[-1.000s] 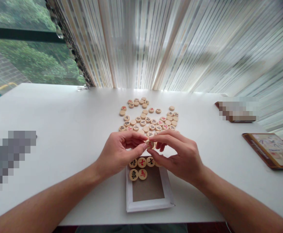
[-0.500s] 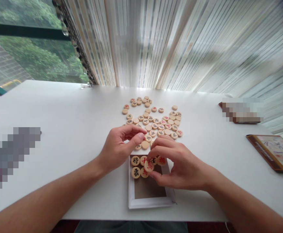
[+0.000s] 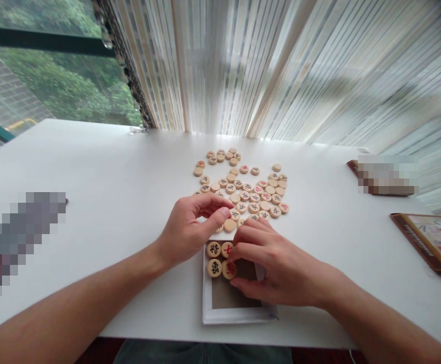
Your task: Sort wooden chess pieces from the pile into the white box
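Pressing a red-marked disc (image 3: 229, 269) into the shallow box (image 3: 207, 303), the right hand (image 3: 277, 268) has its grip clamped on it; left hand (image 3: 190, 230) curls empty above. Risk: nudging the 3 seated discs (image 3: 214, 249) beside the grip out of row.

Right hand (image 3: 277, 263) fingertips press a red-marked disc (image 3: 229, 269) inside the shallow box (image 3: 208, 316); left hand (image 3: 190, 227) hovers just beyond, over loose discs (image 3: 243, 189).

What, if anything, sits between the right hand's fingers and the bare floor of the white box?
Nothing visible blocks it. The right hand is already over the white box, fingertips at the red-marked piece in the second row. Four pieces show at the far end; the brown floor nearer the person is bare, though the hand hides the right side.
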A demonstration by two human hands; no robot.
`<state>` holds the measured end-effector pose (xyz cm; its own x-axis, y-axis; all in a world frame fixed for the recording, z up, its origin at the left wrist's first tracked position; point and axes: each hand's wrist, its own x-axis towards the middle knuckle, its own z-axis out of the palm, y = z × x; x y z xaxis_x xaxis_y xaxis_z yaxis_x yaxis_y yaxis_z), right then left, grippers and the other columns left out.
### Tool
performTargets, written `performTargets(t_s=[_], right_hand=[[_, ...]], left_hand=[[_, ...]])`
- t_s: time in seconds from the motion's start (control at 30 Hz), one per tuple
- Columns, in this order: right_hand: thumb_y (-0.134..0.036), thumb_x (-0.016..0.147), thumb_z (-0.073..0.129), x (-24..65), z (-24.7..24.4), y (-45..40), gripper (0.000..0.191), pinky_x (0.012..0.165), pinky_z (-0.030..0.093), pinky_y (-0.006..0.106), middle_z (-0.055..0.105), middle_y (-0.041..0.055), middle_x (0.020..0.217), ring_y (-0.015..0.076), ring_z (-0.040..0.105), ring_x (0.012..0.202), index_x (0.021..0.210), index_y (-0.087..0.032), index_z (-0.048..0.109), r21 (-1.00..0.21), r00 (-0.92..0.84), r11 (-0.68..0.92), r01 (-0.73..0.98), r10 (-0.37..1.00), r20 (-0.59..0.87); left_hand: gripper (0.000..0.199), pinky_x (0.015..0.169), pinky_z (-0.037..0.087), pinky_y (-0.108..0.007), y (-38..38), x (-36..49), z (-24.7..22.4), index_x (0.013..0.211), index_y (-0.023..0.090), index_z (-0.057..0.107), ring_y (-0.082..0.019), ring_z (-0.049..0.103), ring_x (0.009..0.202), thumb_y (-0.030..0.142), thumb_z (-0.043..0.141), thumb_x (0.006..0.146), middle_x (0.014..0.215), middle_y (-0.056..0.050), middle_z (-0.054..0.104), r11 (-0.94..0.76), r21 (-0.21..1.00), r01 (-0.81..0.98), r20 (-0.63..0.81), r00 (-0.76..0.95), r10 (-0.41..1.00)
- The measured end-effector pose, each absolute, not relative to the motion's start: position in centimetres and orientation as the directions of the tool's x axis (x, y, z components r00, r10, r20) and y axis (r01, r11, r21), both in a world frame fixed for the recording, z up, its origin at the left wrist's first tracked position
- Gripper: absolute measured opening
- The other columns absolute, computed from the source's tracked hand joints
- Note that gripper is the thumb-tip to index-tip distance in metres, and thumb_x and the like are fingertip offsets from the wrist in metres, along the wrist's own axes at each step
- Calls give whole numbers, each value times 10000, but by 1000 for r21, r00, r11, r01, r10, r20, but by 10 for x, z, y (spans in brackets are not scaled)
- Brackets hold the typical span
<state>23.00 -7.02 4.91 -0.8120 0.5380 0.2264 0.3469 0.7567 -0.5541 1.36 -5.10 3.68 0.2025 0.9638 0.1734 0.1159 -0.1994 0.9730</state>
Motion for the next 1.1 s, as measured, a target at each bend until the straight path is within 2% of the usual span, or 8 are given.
performTargets(t_s=[0.33, 0.63, 1.1], right_hand=[[-184, 922, 737, 229, 47, -71, 20, 871, 435, 389, 682, 47, 943, 221, 577, 907, 912, -201, 733, -536, -818, 776, 333, 521, 246], [-176, 929, 725, 229, 44, -71, 53, 836, 434, 381, 679, 45, 907, 208, 559, 854, 905, -202, 764, -511, -811, 796, 325, 513, 283], [-212, 935, 741, 232, 45, -69, 32, 864, 463, 400, 683, 50, 903, 216, 584, 865, 918, -199, 765, -529, -811, 790, 310, 510, 287]], left_hand=[[195, 779, 605, -288, -51, 14, 38, 989, 143, 802, -202, 770, 853, 302, 717, 916, 925, -78, 823, -209, 971, 117, 182, 210, 961], [197, 780, 615, -290, -51, 13, 37, 994, 151, 808, -214, 782, 867, 313, 724, 919, 941, -84, 826, -214, 969, 124, 186, 209, 960], [195, 770, 603, -286, -51, 14, 38, 985, 144, 803, -205, 772, 852, 304, 718, 913, 915, -82, 826, -201, 971, 127, 174, 201, 964]])
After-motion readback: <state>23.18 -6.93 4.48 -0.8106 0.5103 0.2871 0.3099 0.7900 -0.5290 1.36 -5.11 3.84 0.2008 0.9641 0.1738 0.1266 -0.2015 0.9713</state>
